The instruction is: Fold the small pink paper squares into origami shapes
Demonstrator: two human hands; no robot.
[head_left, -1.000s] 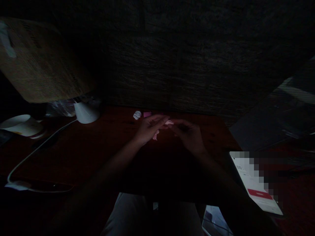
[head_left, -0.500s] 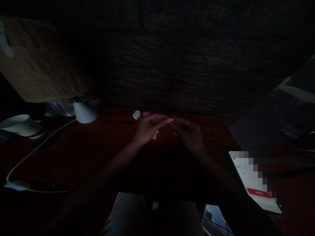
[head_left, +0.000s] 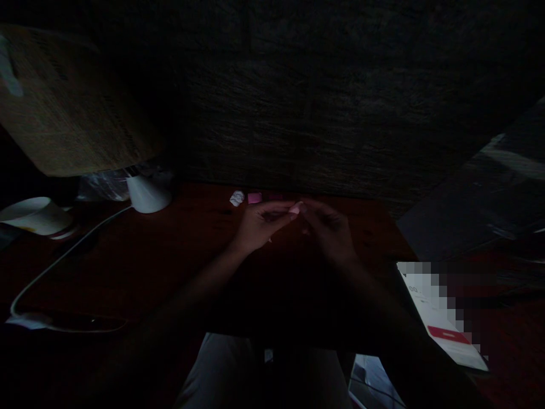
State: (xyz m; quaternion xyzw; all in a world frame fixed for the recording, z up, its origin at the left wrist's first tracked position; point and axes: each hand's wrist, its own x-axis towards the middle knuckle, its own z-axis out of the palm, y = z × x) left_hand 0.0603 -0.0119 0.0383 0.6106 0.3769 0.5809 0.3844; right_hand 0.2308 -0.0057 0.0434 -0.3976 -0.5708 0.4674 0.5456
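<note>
Left hand: The left hand (head_left: 255, 228) is pinching the near-left part of a small pink piece (head_left: 295, 209), thumb and fingers closed on it.
Right hand: The right hand (head_left: 331, 232) is meeting the same piece from the right, its fingertips closing on it; the contact is appearing dim and slightly blurred.
Pink piece: It is sitting between the two sets of fingertips, above the table (head_left: 170, 261); its exact shape is staying unclear in the low light.
Small items: A crumpled white ball (head_left: 237, 198) is lying to the far left of the hands, and a pink block (head_left: 254, 197) is lying just to its right, near the wall (head_left: 315, 125).
Table, left: A white cup (head_left: 32, 217) is standing left of a white lamp base (head_left: 149, 195); a brown shade (head_left: 76, 108) is rising above, and a pale cord (head_left: 70, 250) is running toward the near left.
Table, right: A lit phone (head_left: 440, 324), partly pixelated, is lying at the near right.
</note>
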